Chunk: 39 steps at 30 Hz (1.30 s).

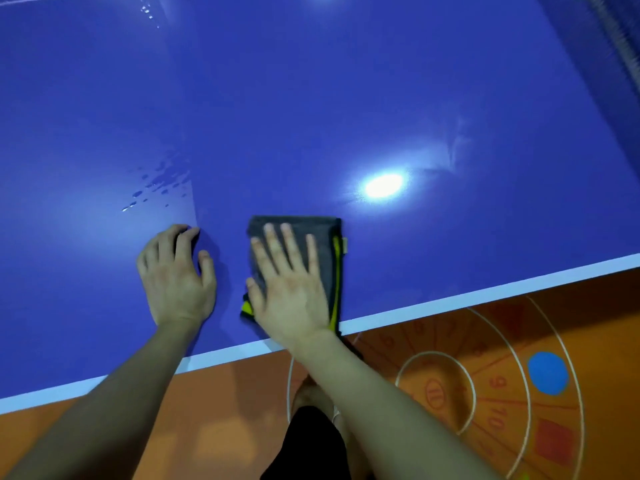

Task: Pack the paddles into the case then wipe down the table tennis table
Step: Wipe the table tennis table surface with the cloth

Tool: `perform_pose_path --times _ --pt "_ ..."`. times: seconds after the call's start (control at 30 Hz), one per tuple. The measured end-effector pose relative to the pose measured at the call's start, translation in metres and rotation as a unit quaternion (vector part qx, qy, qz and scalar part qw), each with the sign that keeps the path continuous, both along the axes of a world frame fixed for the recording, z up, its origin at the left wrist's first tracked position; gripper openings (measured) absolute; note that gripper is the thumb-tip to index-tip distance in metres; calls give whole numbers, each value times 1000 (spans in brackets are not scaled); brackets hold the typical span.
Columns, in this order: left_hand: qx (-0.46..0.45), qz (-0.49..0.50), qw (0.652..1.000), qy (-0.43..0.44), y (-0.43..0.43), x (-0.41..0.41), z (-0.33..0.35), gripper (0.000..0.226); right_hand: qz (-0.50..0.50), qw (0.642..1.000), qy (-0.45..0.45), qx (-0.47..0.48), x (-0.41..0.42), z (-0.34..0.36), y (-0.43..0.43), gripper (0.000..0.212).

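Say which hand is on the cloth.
The right hand, pressed flat on the cloth. The left hand rests on the bare table beside it, holding nothing.

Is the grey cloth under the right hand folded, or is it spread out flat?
Folded. The grey cloth with yellow-green trim shows stacked edges along its right side, under the flat right hand.

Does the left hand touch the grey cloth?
Apart. The head view shows bare blue table between the left hand and the grey cloth; only the right hand presses it.
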<state>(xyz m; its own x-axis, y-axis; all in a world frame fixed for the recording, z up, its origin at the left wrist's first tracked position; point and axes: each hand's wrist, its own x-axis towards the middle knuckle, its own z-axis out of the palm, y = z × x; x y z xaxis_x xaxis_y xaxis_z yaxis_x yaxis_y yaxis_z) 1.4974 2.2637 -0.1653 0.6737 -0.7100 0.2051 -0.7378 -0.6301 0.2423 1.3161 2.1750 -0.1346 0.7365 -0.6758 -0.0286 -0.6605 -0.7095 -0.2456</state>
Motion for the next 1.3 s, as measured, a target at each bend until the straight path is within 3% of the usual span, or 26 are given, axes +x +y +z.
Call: perform_pose_path --times 0.17,0.37,0.5,0.57,0.7,0.8,0.87,1.0,1.13,1.2,1.3 --pt "-4 -5 1000 1 0 2 -1 39 67 996 -54 -12 -55 -8 -35 62" --pt "-6 -3 1000 6 0 2 -2 36 -180 982 -10 -48 -198 -7 -116 67" --pt "-10 1 1000 5 0 4 -5 36 -295 954 4 -51 -156 -7 -84 69" --pt "-13 -4 1000 1 1 4 -5 36 -259 965 -6 -43 -108 -6 -37 71" --pt "-20 -8 1000 -1 1 4 -6 37 -61 998 -34 11 -17 -5 60 69" --pt "-21 -10 1000 3 1 4 -5 37 22 998 -53 6 -25 -10 52 65" --pt "-22 -14 1000 5 1 3 -3 37 10 997 -75 -11 -64 -13 20 62" --pt "-21 -15 1000 6 0 1 -1 37 -184 981 -41 -51 -154 -14 -59 64" --pt "0 -22 1000 3 2 5 1 38 -328 943 0 -55 -135 -12 -56 69" --pt "27 -38 999 9 1 8 6 37 -295 953 -1 -62 -85 -13 -16 71" --pt "84 -74 993 33 -2 21 21 36 -105 994 -18 -23 -4 -12 58 68"
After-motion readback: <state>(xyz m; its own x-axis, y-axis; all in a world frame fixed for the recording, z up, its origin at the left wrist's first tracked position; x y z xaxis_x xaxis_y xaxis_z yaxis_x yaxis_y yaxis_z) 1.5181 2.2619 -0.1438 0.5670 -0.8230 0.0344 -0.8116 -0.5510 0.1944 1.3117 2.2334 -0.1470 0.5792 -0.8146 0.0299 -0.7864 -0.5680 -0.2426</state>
